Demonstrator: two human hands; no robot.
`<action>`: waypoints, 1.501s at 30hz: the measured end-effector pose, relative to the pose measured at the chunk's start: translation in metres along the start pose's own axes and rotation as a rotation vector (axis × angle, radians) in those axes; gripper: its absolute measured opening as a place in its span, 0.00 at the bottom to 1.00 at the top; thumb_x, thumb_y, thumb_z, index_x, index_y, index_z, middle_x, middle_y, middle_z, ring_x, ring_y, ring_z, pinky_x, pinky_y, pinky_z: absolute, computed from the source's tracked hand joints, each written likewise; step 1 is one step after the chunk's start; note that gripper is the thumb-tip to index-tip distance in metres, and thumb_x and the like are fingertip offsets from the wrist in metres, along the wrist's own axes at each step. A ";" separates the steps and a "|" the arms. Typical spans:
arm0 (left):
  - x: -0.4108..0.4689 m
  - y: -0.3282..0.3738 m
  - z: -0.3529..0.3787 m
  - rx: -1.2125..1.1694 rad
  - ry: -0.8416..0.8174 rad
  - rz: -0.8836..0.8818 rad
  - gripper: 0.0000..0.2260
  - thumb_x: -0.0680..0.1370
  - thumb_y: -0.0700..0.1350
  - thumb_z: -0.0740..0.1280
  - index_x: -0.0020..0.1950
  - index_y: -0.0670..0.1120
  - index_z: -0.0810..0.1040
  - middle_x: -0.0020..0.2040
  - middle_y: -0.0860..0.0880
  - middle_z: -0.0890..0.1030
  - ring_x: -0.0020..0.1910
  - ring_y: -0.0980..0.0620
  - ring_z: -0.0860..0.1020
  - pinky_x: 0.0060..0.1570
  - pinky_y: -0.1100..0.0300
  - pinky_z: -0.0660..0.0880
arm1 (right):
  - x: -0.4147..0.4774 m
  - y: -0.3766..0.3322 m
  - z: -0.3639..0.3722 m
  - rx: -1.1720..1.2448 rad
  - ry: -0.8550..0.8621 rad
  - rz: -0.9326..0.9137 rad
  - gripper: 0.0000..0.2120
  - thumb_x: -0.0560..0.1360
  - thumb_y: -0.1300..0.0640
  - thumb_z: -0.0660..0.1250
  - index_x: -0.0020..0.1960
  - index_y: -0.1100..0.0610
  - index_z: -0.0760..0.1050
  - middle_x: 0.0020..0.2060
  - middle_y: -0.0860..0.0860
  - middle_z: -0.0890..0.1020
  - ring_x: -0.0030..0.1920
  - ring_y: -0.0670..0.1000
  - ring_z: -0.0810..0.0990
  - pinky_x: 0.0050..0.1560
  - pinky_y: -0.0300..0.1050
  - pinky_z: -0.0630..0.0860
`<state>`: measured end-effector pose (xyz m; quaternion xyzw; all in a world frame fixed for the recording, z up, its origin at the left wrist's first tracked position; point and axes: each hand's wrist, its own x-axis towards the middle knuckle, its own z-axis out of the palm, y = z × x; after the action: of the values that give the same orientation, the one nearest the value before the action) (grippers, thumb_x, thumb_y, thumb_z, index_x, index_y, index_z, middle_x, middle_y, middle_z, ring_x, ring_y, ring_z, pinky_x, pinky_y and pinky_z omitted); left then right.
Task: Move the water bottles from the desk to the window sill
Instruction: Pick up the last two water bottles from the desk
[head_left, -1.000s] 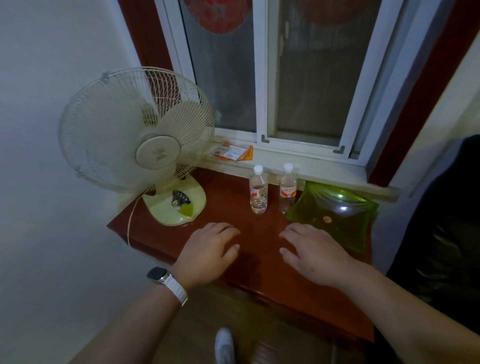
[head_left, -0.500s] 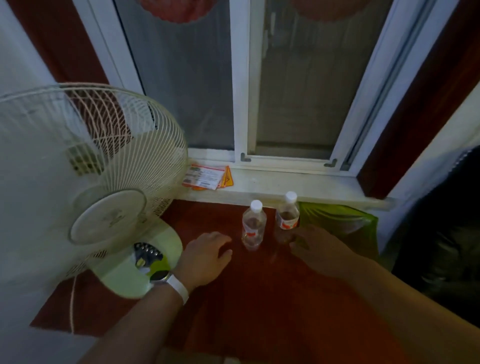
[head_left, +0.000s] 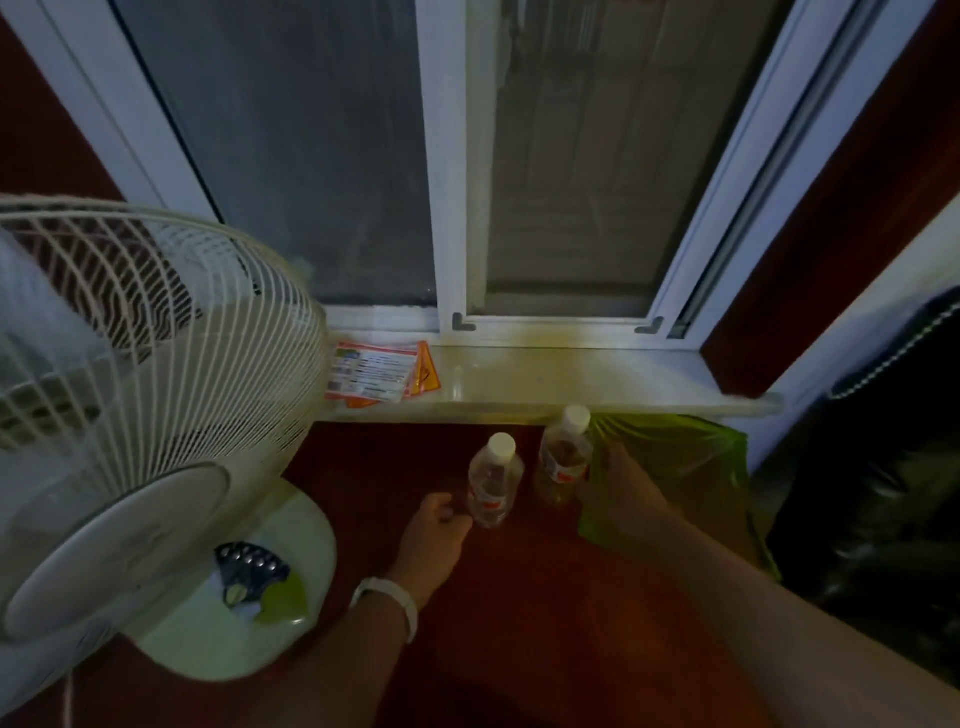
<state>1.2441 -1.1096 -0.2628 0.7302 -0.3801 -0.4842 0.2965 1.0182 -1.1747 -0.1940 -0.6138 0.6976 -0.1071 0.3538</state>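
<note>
1. I see two water bottles standing on the red-brown desk (head_left: 519, 597), both upright with long axes vertical and white caps pointing up toward my camera. The left bottle (head_left: 491, 480) sits a little nearer to me; the right bottle (head_left: 563, 457) stands just beside it, closer to the window sill (head_left: 545, 384), its cap overlapping the sill's front edge in my view.
2. Both are clear, with a red-and-white label around the middle; the light is dim, so I cannot read the print.
3. My left hand (head_left: 434, 535) lies low over the desk, wrist straight, fingers curled in toward the base of the left bottle. The fingertips seem to touch its lower side, but I cannot tell whether they grip it.
4. My right hand (head_left: 621, 491) reaches in from the right, forearm running diagonally across the desk. Its fingers sit against the right bottle's side at label height; the far side of the grasp is hidden, so I cannot tell whether the hand has closed on it.
5. A white band (head_left: 400, 605) wraps the left wrist.
6. Under and behind the right hand lies a green dish (head_left: 691, 467).
7. Printed cards (head_left: 376, 371) rest on the sill's left end.
8. A white table fan (head_left: 145, 405) fills the desk's left side.
</note>
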 end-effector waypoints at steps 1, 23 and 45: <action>0.003 -0.001 0.007 -0.049 0.000 -0.014 0.16 0.77 0.43 0.68 0.63 0.49 0.70 0.53 0.52 0.77 0.41 0.60 0.76 0.35 0.68 0.70 | 0.004 -0.002 0.002 -0.005 -0.018 0.001 0.31 0.72 0.45 0.73 0.68 0.57 0.65 0.61 0.54 0.76 0.57 0.54 0.76 0.49 0.49 0.71; 0.032 0.019 0.056 -0.098 0.173 0.032 0.27 0.66 0.42 0.79 0.61 0.56 0.74 0.53 0.56 0.83 0.50 0.62 0.81 0.50 0.63 0.77 | 0.076 0.002 0.064 0.353 0.121 -0.032 0.26 0.66 0.46 0.76 0.58 0.52 0.69 0.48 0.49 0.81 0.50 0.53 0.82 0.49 0.54 0.80; -0.025 0.052 -0.012 -0.039 0.125 0.329 0.26 0.61 0.48 0.81 0.55 0.57 0.76 0.50 0.54 0.84 0.49 0.55 0.83 0.49 0.55 0.80 | -0.022 -0.012 0.006 0.506 0.226 -0.183 0.24 0.68 0.49 0.78 0.56 0.47 0.67 0.45 0.45 0.80 0.40 0.42 0.80 0.39 0.43 0.80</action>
<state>1.2351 -1.1156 -0.2043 0.6809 -0.4657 -0.3903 0.4090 1.0309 -1.1555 -0.1832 -0.5506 0.6254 -0.3767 0.4046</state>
